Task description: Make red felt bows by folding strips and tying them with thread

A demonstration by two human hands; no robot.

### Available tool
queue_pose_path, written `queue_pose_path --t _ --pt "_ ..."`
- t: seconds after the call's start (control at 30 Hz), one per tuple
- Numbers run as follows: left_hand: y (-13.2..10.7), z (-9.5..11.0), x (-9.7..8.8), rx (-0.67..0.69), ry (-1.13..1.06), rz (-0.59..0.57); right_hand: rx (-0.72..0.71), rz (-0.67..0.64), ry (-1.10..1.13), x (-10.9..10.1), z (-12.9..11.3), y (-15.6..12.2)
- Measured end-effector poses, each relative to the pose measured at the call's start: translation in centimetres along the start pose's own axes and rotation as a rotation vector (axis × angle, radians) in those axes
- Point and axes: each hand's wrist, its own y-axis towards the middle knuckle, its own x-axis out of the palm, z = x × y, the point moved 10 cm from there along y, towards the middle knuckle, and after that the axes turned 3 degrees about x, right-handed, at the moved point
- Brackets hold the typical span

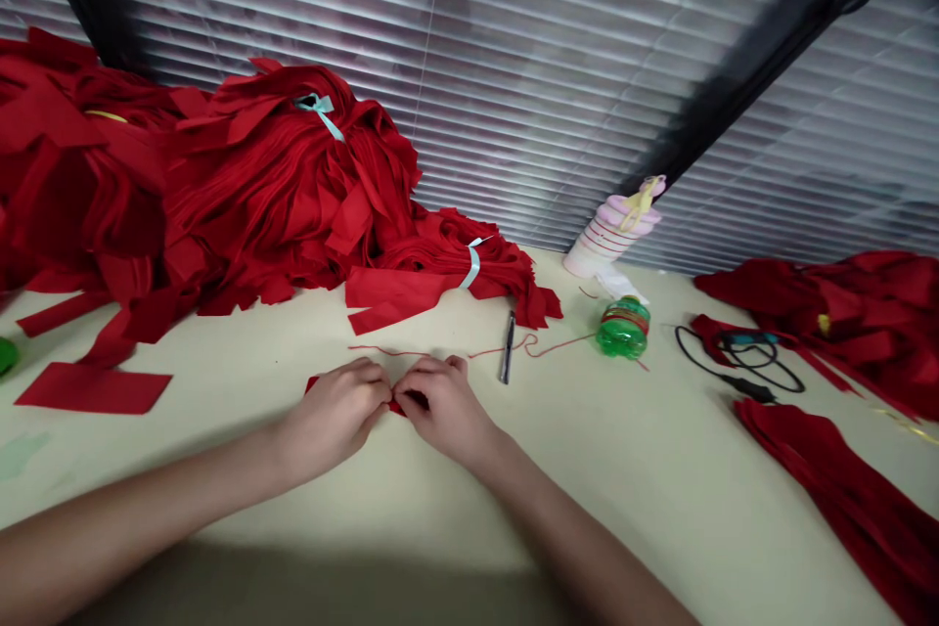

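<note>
My left hand [334,419] and my right hand [449,411] meet over the middle of the table, fingertips pinched close together. Between and under them lies a small piece of red fabric [397,407], mostly covered by the fingers; both hands are closed on it. Whether the fingertips also hold thread cannot be made out. Just beyond the hands a thin red thread [561,346] runs across the tabletop toward a cut-down green plastic bottle [623,328] with red thread wound around it. A dark pen-like tool [508,348] lies across the thread, right of my right hand.
Large bundles of red fabric strips [279,176] fill the back left, some tied with pale ribbon. A single red piece [94,388] lies at left. More red fabric [836,499] and a black cable [763,372] are at right. A pinkish-white roll [605,237] stands by the blinds [506,98].
</note>
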Motion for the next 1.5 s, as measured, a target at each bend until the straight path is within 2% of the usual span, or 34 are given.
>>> queue_pose_path --t 0.13,0.33,0.57,0.87,0.97,1.07,1.13,1.2,1.27,1.4,1.5 --pt "-0.1 -0.1 0.2 0.003 0.003 -0.007 -0.064 -0.010 -0.045 -0.1 -1.0 -0.5" --pt "-0.2 -0.7 0.5 -0.038 -0.012 -0.024 0.008 0.018 -0.069 0.1 -0.3 -0.5" --pt "-0.1 -1.5 0.4 -0.113 -0.067 -0.026 -0.025 -0.004 -0.093 0.4 -0.5 -0.7" --pt "-0.1 -2.2 1.1 -0.176 -0.289 -0.003 -0.047 0.025 -0.138 0.4 -1.2 -0.9" --pt "0.0 -2.9 0.6 -0.227 -0.431 -0.003 -0.020 0.027 -0.104 -1.1 -0.6 -0.7" --pt "0.1 -3.5 -0.9 -0.293 -0.591 -0.015 0.031 0.113 0.042 -4.6 0.8 -0.5" --pt "-0.1 -3.9 -1.2 -0.409 -0.848 -0.065 0.045 0.218 0.210 -7.5 1.5 -0.5" --pt "-0.7 -3.6 -0.5 -0.579 -1.229 -0.149 0.023 0.275 0.364 -9.3 1.5 -0.7" --pt "-1.2 -2.6 0.1 -0.687 -1.492 -0.216 -0.033 0.253 0.497 -9.7 0.8 -0.7" --pt "-1.6 -1.4 1.0 -0.712 -1.571 -0.254 -0.057 0.148 0.766 -8.3 -0.3 -0.5" --pt "-1.9 -0.6 1.9 -0.732 -1.632 -0.282 0.031 0.186 0.857 -7.7 1.0 -0.4"
